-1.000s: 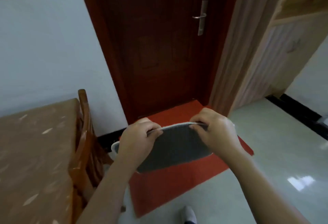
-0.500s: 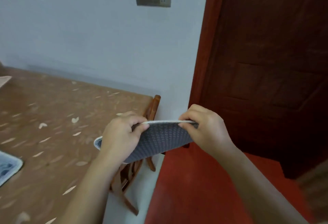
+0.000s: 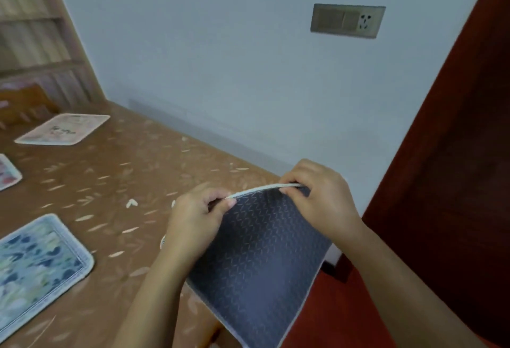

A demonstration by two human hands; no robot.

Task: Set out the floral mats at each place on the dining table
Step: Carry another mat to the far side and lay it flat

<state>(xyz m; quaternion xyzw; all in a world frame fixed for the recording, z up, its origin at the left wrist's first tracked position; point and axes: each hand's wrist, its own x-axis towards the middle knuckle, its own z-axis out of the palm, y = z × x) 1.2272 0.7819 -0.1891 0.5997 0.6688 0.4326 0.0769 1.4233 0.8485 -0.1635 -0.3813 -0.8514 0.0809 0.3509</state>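
I hold a mat point(image 3: 256, 262) over the right end of the dining table point(image 3: 132, 182), its dark grey patterned underside facing me. My left hand point(image 3: 197, 220) pinches its top edge on the left, and my right hand point(image 3: 320, 196) pinches the same edge on the right. The mat hangs down and tilts toward me. Three floral mats lie flat on the table: a blue one point(image 3: 36, 267) at the near left, a pink one point(image 3: 63, 129) at the far left, and a third mat point(image 3: 7, 173) cut off by the left edge.
The table's far side runs along a pale wall with a switch and socket plate point(image 3: 347, 20). A dark red door point(image 3: 463, 154) stands at the right, with red floor matting point(image 3: 336, 314) below. A wooden chair back point(image 3: 24, 104) and shelving point(image 3: 36, 30) are at the far left.
The view has swung left from the door to the table. The mat, still pinched by both hands, now hangs steeply with its underside toward me instead of lying nearly level.
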